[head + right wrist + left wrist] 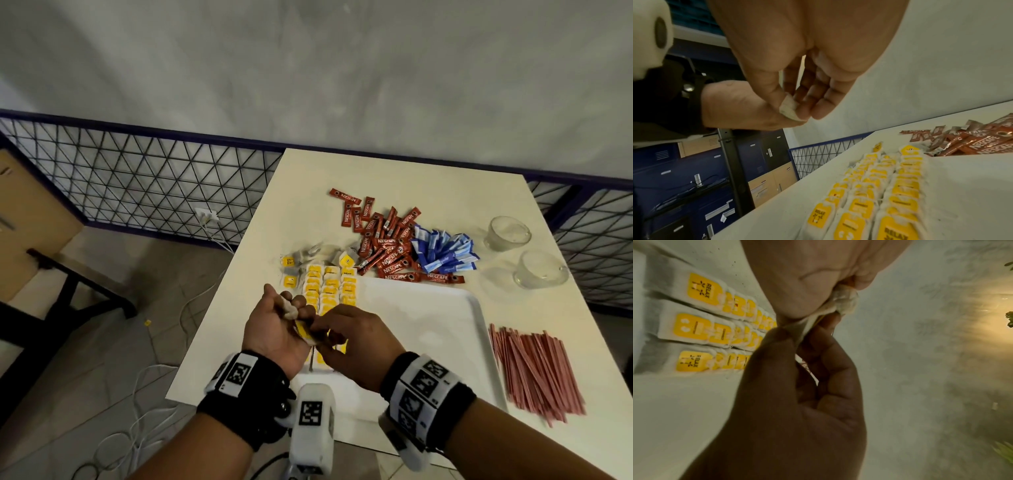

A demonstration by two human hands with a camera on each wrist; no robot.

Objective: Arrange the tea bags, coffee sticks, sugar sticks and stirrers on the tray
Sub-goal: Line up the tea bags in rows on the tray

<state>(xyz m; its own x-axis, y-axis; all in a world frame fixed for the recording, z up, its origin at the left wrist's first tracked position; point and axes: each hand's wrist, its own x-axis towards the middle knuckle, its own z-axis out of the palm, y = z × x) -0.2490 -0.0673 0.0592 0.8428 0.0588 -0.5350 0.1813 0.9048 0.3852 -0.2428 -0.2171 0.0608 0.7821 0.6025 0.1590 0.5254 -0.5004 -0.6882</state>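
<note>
Fingers: left hand curled round held tea bags; right hand pinching one tea bag out, lower centre.
Tea rows: three lines on tray, left part, centre frame; loose tea bags on table above left.
Coffee sticks: heaped off tray, upper centre, undone.
Sugar sticks: heaped right of coffee, undone.
Stirrers: piled at right, off tray, undone.

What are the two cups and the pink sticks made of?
The cups look like clear glass, maybe plastic: the table shows through them. The stirrers look wrapped in matte pink paper, since they don't shine; what's inside is hidden.
</note>
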